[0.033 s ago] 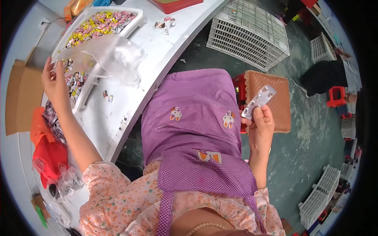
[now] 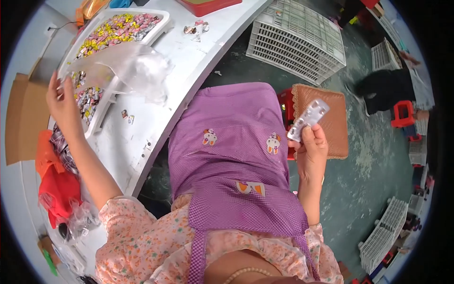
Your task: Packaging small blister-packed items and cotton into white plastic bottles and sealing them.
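Note:
My left hand (image 2: 64, 104) is raised at the left over the near end of a white tray (image 2: 164, 20). Its thumb and fingers stand partly apart at the edge of a clear plastic bag (image 2: 142, 75), which they seem to hold. The bag stretches rightward from there, across the tray and onto the table. Small wrapped pieces (image 2: 120, 28) in yellow, pink and silver fill the tray. On the right, beyond my lap, my right hand (image 2: 312, 149) pinches a narrow clear plastic strip (image 2: 310, 117) with small rounded bumps, tilted up to the right.
Loose wrapped pieces lie on the white table (image 2: 135, 146), near a red-rimmed tray (image 2: 208, 7). A purple apron (image 2: 227, 113) covers my lap. Pale plastic crates (image 2: 298, 40) and a brown cushioned stool (image 2: 333, 128) stand on the green floor. Farther right, a person in dark clothes (image 2: 388, 90) bends.
The clear strip has turned slightly in my right hand, showing its bumpy side more. My left hand and the bag look nearly unchanged. The person at the right has shifted a little.

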